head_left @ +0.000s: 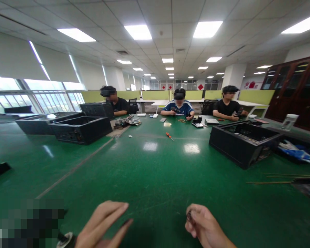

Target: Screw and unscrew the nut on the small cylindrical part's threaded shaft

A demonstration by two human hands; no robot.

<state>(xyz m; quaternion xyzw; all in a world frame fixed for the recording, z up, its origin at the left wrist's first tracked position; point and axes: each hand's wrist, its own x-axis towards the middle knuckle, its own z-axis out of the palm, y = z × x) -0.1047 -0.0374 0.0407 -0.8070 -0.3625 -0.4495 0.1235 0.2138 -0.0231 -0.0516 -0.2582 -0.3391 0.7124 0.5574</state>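
Observation:
My left hand (104,222) is over the green table near its front edge, fingers stretched out and apart from the thumb, with nothing visible between them. To the right, my right hand (205,222) is closed in a pinch. A small dark metallic piece (189,215) shows between its thumb and curled fingers, too small to name. Bare green tabletop (155,179) lies beneath and beyond both hands. Farther out, an orange-handled screwdriver (168,135) rests on the table.
Black computer cases stand at the left (80,130) and right (244,143). Thin rods (271,182) lie at the right. Metal parts (125,122) sit at the far left. Three co-workers, one of them a person in blue (179,106), sit across the table. A blurred dark object is at lower left.

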